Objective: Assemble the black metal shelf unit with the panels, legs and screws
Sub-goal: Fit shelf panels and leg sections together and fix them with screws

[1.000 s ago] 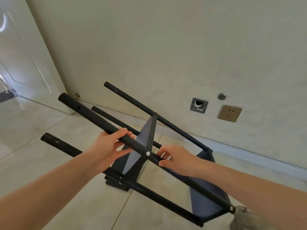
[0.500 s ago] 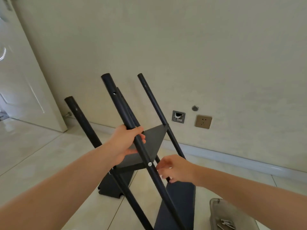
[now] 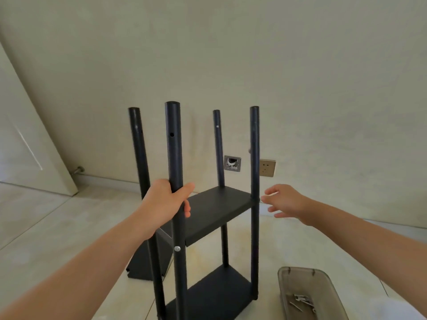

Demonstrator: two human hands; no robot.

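Left fingers [image 3: 187, 207] round near leg [image 3: 175, 158] (right hand [image 3: 285, 202] apart, spread)

Home room, tiled floor [image 3: 46, 227], plain wall [image 3: 300, 88], wall socket [image 3: 267, 167], white door [image 3: 27, 153]

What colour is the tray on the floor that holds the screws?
Translucent smoky grey tray, clearest in the head view at lower right.

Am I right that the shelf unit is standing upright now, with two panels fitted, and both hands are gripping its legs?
Not quite. In the head view only the left hand grips a leg; the right hand is open beside the near right leg, holding nothing. The rest stands: the shelf unit is upright, with an upper panel and a lower panel fitted.
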